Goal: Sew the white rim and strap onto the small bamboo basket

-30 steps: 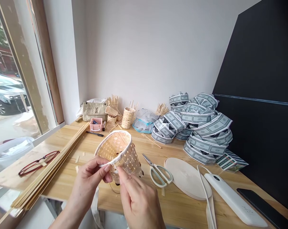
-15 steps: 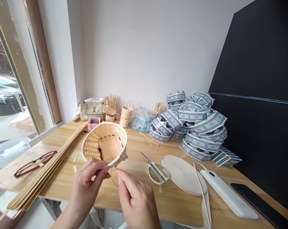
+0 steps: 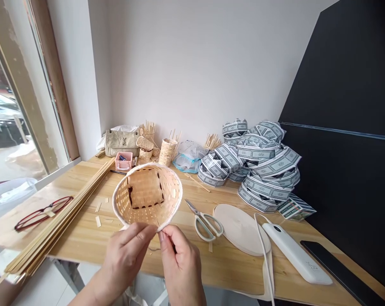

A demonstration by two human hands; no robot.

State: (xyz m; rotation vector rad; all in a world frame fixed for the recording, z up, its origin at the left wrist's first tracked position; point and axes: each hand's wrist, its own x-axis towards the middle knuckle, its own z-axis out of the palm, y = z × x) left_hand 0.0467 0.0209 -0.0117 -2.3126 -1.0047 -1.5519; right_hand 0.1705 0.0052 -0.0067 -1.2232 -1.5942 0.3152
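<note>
While both hands (nearly closed) pinch it, the basket tilts.

Site: reads as a small handcraft workshop at street level. Evidence: wooden table serving as workbench; on it, a bundle of long thin strips, scissors, a flat coil of pale tape and scattered strip offcuts. A white-rimmed woven basket is held above the bench; small woven containers and upright sticks stand near a plain wall. Patterned bands are heaped at right. Street level inferred from a parked car outside the window at left. Personal items also noted: handbag, red-framed glasses.
</note>
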